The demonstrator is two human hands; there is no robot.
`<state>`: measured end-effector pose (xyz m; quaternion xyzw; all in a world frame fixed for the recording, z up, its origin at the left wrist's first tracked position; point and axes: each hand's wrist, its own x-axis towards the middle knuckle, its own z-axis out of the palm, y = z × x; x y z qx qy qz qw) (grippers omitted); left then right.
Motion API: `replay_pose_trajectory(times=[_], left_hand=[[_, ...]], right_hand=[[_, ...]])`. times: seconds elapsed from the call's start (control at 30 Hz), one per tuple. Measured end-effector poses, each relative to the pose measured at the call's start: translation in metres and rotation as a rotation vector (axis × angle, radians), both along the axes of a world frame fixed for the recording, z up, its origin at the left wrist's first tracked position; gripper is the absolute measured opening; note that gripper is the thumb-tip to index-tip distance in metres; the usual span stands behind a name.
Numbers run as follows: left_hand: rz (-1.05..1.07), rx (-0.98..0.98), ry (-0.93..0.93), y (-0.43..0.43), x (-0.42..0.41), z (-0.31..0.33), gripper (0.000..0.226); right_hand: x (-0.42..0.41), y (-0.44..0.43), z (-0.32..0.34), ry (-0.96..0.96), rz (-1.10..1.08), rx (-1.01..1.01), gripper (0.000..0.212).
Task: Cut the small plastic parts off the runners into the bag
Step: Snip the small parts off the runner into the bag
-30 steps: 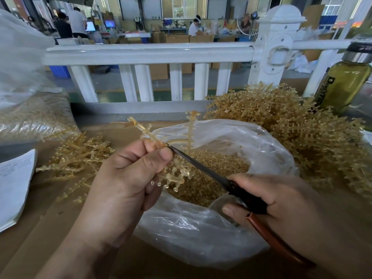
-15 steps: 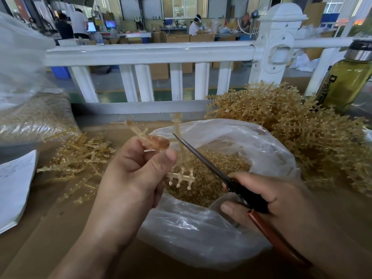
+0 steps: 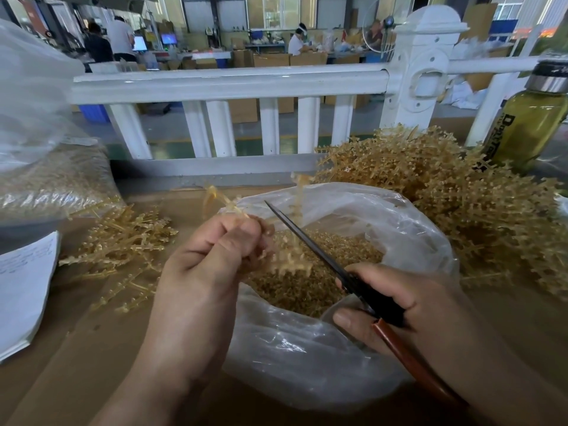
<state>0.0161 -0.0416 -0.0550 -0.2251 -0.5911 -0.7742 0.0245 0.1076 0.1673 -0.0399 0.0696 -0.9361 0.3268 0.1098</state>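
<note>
My left hand [image 3: 212, 265] pinches a small amber plastic runner [image 3: 296, 210] over the mouth of a clear plastic bag [image 3: 307, 358]. The runner is blurred and its lower branches hang above the heap of cut amber parts [image 3: 310, 287] inside the bag. My right hand [image 3: 408, 309] grips a pair of scissors [image 3: 362, 290] with black blades and a reddish-brown handle. The blades point up and left, their tip close beside the runner, just right of my left fingers.
A big pile of uncut runners [image 3: 467, 210] lies at the right, a smaller pile of stripped runners [image 3: 123, 244] at the left. A filled bag [image 3: 52, 179], white papers [image 3: 24, 287], a green bottle [image 3: 528, 118] and a white railing [image 3: 227, 84] ring the brown worktop.
The scissor blades have left the runner near my left thumb and now stand free beside it. My left hand has turned the runner, which is blurred now.
</note>
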Motion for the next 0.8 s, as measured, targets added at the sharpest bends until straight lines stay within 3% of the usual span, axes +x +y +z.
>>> replay_pose_trajectory(times=[0.13, 0.27, 0.5, 0.8], left_hand=[[-0.051, 0.121, -0.026, 0.0046, 0.0021, 0.0027, 0.004], [-0.039, 0.118, -0.025, 0.0073, 0.0039, 0.0038, 0.010], [-0.068, 0.227, -0.182, 0.0095, 0.0022, 0.0000, 0.010], [-0.045, 0.237, -0.179, 0.0109, 0.0023, 0.0016, 0.008]], right_hand=[[0.0002, -0.0010, 0.0009, -0.020, -0.017, -0.006, 0.042], [0.0017, -0.0036, 0.0028, -0.055, -0.023, 0.009, 0.044], [0.0019, -0.0048, 0.0060, -0.085, -0.028, 0.082, 0.048], [0.0027, -0.0033, 0.0080, -0.068, -0.048, 0.143, 0.045]])
